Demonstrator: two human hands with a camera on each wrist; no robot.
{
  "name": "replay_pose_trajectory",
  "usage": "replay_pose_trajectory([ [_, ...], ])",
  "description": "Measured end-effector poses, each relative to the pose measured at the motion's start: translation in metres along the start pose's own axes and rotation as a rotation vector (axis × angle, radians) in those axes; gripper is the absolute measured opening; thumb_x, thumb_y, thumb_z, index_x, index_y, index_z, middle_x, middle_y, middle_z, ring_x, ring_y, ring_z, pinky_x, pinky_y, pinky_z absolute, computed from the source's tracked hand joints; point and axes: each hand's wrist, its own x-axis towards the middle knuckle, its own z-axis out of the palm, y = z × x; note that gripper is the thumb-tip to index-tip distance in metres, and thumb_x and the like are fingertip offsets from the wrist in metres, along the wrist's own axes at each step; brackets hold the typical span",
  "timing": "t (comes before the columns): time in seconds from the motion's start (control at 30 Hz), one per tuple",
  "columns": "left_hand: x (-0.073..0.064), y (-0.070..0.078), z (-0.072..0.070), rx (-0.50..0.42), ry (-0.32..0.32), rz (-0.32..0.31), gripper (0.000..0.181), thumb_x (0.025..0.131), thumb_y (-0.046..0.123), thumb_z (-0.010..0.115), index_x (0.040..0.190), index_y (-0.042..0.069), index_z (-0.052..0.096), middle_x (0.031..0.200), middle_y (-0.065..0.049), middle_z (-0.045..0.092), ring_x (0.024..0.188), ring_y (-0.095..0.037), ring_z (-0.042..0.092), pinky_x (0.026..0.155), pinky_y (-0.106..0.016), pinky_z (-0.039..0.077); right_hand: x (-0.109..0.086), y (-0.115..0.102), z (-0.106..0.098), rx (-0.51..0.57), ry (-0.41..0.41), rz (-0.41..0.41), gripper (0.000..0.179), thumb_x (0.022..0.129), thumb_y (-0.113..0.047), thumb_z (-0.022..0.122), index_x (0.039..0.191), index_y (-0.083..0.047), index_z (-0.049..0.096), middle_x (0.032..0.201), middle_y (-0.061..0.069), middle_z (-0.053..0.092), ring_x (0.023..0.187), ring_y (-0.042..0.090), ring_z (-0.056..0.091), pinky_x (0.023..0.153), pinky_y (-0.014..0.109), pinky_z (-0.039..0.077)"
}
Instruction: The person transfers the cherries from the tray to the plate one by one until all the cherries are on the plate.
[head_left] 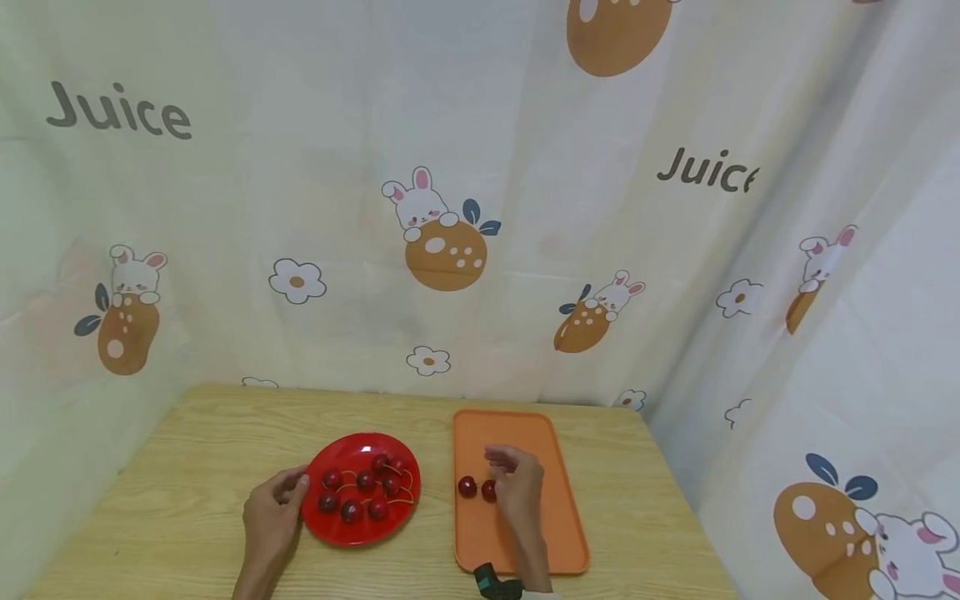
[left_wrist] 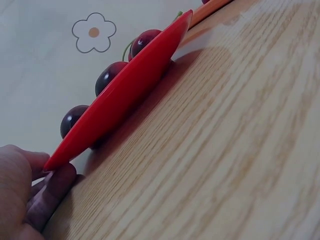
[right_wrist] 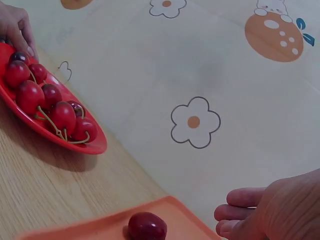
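My left hand (head_left: 268, 515) pinches the left rim of a round red plate (head_left: 348, 452), thumb above and fingers below, as the left wrist view shows. Several dark red cherries (head_left: 365, 480), some with green stems, lie on that plate. Over the orange tray (head_left: 483, 537) hovers my right hand (head_left: 520, 490), its fingers loosely bent with nothing seen between them. Two cherries sit on the tray just left of this hand, one (head_left: 467, 487) in full sight and the other (head_left: 490, 490) partly behind the hand. In the right wrist view, one cherry (right_wrist: 147, 226) shows on the tray.
Plate and tray stand side by side on a light wooden table (head_left: 225, 425), a strip of wood between them. A pale curtain (head_left: 330, 183) printed with rabbits, fruit and flowers hangs behind the table and along its sides. A dark strap (head_left: 497, 583) shows near the right wrist.
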Motion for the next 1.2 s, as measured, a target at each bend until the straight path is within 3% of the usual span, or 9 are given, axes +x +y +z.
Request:
replay_pose_trajectory([
  [0.13,0.000,0.001,0.000,0.007,0.000,-0.003,0.028,0.101,0.020,0.060,0.126,0.011,0.069,0.114,-0.013,0.075,0.079,-0.007,0.065,0.068,-0.017,0.049,0.001,0.006,-0.006,0.000,0.018,-0.018,0.048,0.078,0.028,0.055,0.102,-0.007,0.077,0.094,0.009,0.078,0.087,0.027,0.072,0.078,0.034,0.058],
  [0.27,0.000,0.001,0.000,0.008,0.007,0.001,0.028,0.101,0.020,0.061,0.125,0.011,0.069,0.113,-0.013,0.075,0.079,-0.008,0.066,0.069,-0.016,0.049,0.000,0.014,-0.012,-0.049,0.050,-0.021,0.052,0.073,0.030,0.053,0.099,-0.007,0.078,0.093,0.009,0.078,0.085,0.027,0.072,0.075,0.032,0.057],
  [0.53,-0.001,0.000,-0.001,0.016,0.005,0.009,0.029,0.101,0.021,0.060,0.126,0.010,0.069,0.112,-0.015,0.075,0.080,-0.010,0.066,0.069,-0.016,0.049,0.000,0.025,-0.022,-0.127,0.057,0.039,0.043,0.075,0.025,0.063,0.094,-0.009,0.079,0.092,0.005,0.078,0.086,0.024,0.071,0.078,0.040,0.058],
  [0.9,0.000,0.001,0.001,0.012,0.002,-0.018,0.029,0.101,0.021,0.060,0.127,0.011,0.069,0.114,-0.013,0.075,0.082,-0.010,0.067,0.071,-0.016,0.049,0.000,0.048,-0.015,-0.199,0.024,0.127,0.031,0.075,0.016,0.076,0.093,-0.009,0.080,0.091,0.005,0.078,0.083,0.019,0.073,0.076,0.037,0.059],
  [1.2,0.000,0.002,-0.001,0.007,0.001,-0.025,0.028,0.101,0.022,0.061,0.126,0.012,0.069,0.113,-0.012,0.075,0.081,-0.008,0.066,0.071,-0.016,0.049,0.003,0.049,-0.010,-0.237,0.020,0.171,0.026,0.076,0.010,0.079,0.090,-0.012,0.080,0.087,0.001,0.078,0.079,0.015,0.072,0.075,0.038,0.059],
])
